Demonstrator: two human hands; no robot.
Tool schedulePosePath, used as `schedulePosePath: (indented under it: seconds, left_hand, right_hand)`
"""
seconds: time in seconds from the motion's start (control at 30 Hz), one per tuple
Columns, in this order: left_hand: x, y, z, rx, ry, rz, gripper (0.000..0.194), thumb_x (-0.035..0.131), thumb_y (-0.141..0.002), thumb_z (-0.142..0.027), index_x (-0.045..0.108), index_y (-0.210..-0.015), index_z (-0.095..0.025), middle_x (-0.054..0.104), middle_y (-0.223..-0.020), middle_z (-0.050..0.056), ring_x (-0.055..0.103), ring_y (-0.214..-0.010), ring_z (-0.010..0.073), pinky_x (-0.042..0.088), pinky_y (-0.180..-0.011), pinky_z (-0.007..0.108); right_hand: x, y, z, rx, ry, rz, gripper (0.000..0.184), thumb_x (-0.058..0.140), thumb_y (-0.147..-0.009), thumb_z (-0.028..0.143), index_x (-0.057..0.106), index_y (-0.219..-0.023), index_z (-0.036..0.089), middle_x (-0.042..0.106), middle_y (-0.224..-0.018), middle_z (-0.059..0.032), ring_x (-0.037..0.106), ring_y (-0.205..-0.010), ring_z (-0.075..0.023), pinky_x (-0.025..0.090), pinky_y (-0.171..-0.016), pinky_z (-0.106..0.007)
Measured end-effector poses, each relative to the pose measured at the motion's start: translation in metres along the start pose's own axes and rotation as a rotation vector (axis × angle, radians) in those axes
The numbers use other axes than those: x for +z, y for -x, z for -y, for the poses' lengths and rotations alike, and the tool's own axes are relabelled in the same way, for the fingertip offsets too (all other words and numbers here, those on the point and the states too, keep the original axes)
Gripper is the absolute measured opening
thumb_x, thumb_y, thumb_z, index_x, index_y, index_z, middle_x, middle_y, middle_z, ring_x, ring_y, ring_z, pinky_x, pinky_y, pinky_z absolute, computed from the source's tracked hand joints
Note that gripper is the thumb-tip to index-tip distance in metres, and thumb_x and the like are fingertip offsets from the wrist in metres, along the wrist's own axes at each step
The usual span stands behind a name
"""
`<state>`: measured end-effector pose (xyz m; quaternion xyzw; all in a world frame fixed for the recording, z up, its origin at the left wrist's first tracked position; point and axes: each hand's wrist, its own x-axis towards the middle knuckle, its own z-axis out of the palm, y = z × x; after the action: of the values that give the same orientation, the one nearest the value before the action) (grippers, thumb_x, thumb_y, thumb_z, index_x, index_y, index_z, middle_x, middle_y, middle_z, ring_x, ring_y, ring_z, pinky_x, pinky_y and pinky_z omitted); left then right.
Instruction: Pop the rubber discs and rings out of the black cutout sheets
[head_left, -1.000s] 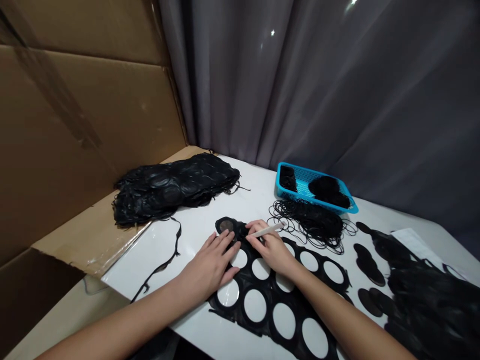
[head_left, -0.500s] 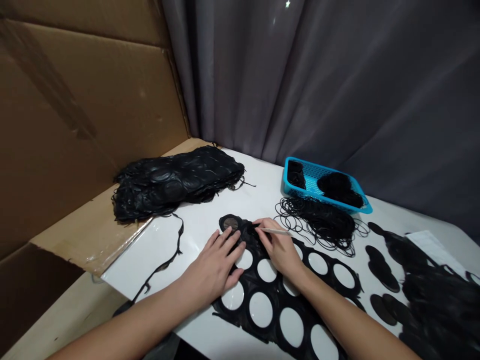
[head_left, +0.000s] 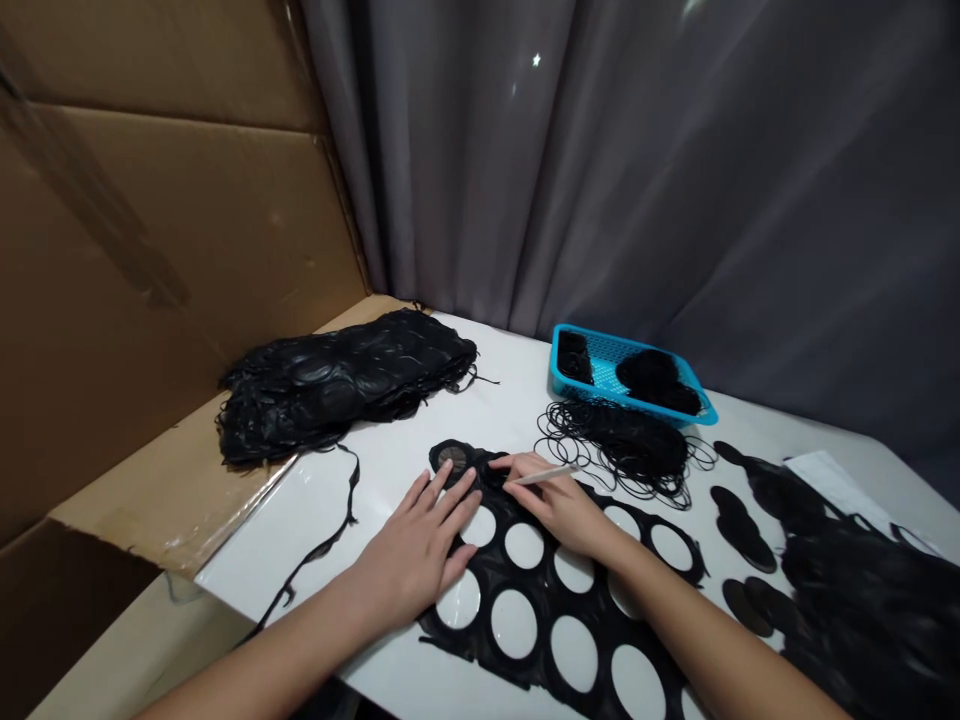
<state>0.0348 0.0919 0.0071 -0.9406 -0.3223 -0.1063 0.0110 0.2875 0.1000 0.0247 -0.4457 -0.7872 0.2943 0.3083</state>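
Observation:
A black rubber-like sheet (head_left: 541,582) with rows of round holes lies flat on the white table. My left hand (head_left: 420,540) rests on its left part, fingers spread and stretched out. Beside those fingertips, a dark disc (head_left: 453,460) fills the round opening at the sheet's far left corner. In my right hand (head_left: 559,505) the fingers are closed around a thin pale stick-like tool (head_left: 546,475); its exact kind is not clear. The right fingertips touch the sheet's far edge, just right of the disc, and hide the tool's working end.
A thick stack of black sheets (head_left: 345,380) lies at the back left by a cardboard wall (head_left: 172,230). A blue basket (head_left: 611,350) holds black pieces, with thin black rings (head_left: 622,450) heaped before it. Black discs (head_left: 742,530) and a dark pile (head_left: 870,610) lie at right.
The whole view has shifted slightly, so the scene sits a little lower and further left. My right fingers stay at the sheet's far edge; the left hand stays flat.

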Motion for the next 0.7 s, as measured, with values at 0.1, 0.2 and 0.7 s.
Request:
schedulePosePath:
  seconds: [0.1,0.2,0.7]
  left_hand:
    - [0.001,0.001,0.002,0.003,-0.034,-0.010,0.055,0.042,-0.104,-0.042,0.035,-0.154,-0.020,0.029,-0.162,0.007,0.023,-0.150,0.0310,0.028,-0.118,0.049]
    - [0.004,0.001,0.005,0.024,-0.095,-0.030,0.059,0.041,-0.104,-0.043,0.028,-0.157,-0.021,0.028,-0.162,0.008,0.023,-0.150,0.0317,0.030,-0.117,0.049]
    - [0.012,-0.009,0.023,0.140,-0.187,-0.181,0.062,0.038,-0.104,-0.043,0.020,-0.160,-0.023,0.032,-0.161,0.007,0.035,-0.146,0.0280,0.027,-0.119,0.044]
  right_hand:
    - [0.008,-0.008,-0.004,-0.020,-0.003,-0.067,0.015,0.047,-0.099,0.023,0.057,-0.089,0.024,0.069,-0.109,-0.0076,0.062,-0.103,-0.0226,0.048,-0.091,-0.037]
    - [0.008,-0.017,-0.002,0.060,-0.012,-0.210,0.017,0.049,-0.096,0.026,0.054,-0.080,0.023,0.068,-0.089,-0.0049,0.062,-0.085,-0.0213,0.048,-0.081,-0.034]
    - [-0.190,0.251,-0.034,0.981,1.054,-0.573,0.024,0.047,-0.084,0.036,0.063,-0.072,0.021,0.071,-0.089,-0.0200,0.065,-0.085,-0.0377,0.047,-0.070,-0.045]
